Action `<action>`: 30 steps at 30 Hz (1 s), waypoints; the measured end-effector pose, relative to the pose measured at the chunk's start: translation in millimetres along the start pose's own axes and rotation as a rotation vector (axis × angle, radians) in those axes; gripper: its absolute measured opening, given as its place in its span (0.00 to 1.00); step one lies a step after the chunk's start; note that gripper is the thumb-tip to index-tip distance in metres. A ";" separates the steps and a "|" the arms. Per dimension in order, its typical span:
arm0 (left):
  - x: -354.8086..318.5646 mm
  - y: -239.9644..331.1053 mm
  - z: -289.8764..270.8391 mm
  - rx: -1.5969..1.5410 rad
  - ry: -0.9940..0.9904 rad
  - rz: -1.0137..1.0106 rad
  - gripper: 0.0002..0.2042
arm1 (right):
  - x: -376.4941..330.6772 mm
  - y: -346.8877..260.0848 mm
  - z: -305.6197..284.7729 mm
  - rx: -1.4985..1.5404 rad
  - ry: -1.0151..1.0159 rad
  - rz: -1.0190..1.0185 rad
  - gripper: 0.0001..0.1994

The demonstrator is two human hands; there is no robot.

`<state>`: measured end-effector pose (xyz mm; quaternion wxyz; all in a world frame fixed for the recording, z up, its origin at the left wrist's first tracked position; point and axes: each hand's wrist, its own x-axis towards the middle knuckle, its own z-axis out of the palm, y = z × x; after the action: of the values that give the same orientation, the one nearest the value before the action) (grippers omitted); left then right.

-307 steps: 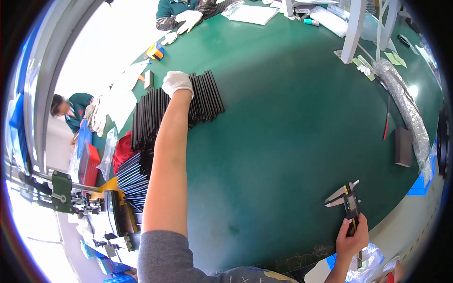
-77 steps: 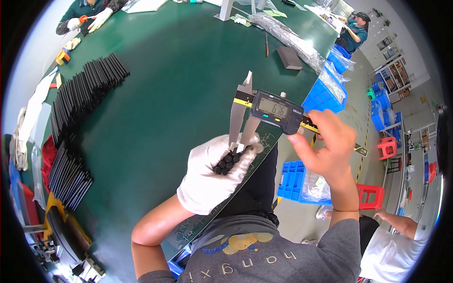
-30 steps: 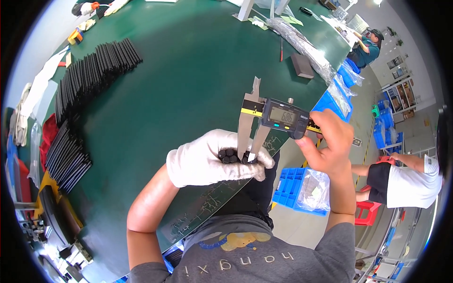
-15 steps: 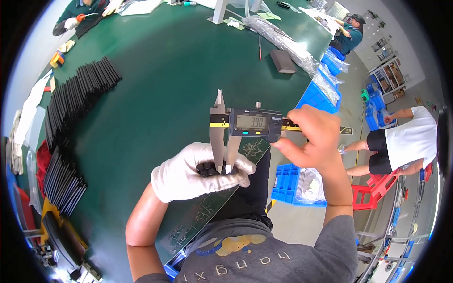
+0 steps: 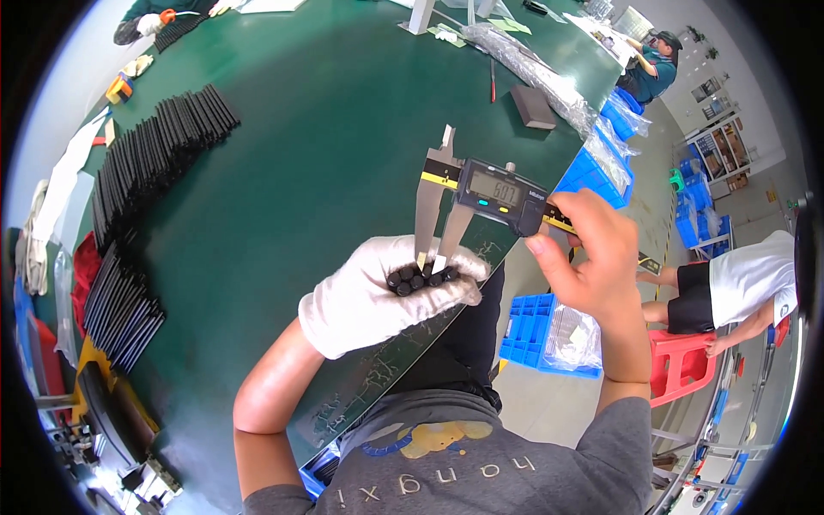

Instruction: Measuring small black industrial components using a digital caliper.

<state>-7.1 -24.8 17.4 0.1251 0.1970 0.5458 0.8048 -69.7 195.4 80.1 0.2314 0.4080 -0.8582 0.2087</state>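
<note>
My left hand [image 5: 360, 296], in a white glove, is closed round a bundle of several black rods [image 5: 405, 281], their round ends facing up. My bare right hand [image 5: 596, 253] grips a digital caliper [image 5: 499, 190] by the right part of its slide, thumb below and fingers above. The caliper is tilted, its right end lower. Its long jaws point down and stand a little apart, with their tips among the rod ends in the glove. Whether the jaws touch a rod is too small to tell.
Rows of black rods [image 5: 154, 159] lie at the left of the green table [image 5: 300, 129]. A dark block [image 5: 533, 107] and plastic-wrapped lengths [image 5: 532, 73] lie far right. Blue crates [image 5: 528, 330] stand beyond the table edge. Other people work at the far left, far right and right.
The caliper has tilted, its right end dropping, and its jaws have opened wider. Both hands appear slightly farther right, and the reading on the display has changed.
</note>
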 end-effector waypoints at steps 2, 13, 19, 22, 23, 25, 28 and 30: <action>0.1 0.2 2.9 0.015 0.022 -0.007 0.10 | -0.2 -1.4 -0.4 -0.026 0.017 -0.005 0.15; -2.1 -9.5 15.8 0.071 0.203 0.123 0.11 | -0.5 -8.9 -7.0 -0.170 0.068 -0.006 0.16; -3.0 -10.4 16.9 0.042 0.216 0.118 0.11 | -3.5 -4.1 -4.6 -0.158 0.048 -0.011 0.16; -3.3 -12.2 14.3 0.048 0.199 0.115 0.11 | -2.9 -7.1 -4.9 -0.162 0.003 -0.001 0.16; -2.7 -12.8 12.6 0.058 0.172 0.130 0.11 | -4.2 -6.2 -4.8 -0.135 0.020 -0.006 0.17; -3.2 -11.3 11.9 0.052 0.174 0.117 0.11 | -4.3 -5.7 -3.8 -0.097 0.033 -0.016 0.17; -3.6 -9.7 10.8 0.070 0.168 0.099 0.11 | -2.4 -4.9 -3.0 -0.073 0.044 -0.052 0.18; -3.3 -8.3 10.0 0.094 0.167 0.094 0.11 | -1.6 -3.3 -3.6 -0.090 0.035 -0.063 0.18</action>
<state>0.3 -14.8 12.4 0.0319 0.1602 0.5815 0.7970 -65.3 196.5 82.7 0.2707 0.4206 -0.8492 0.1697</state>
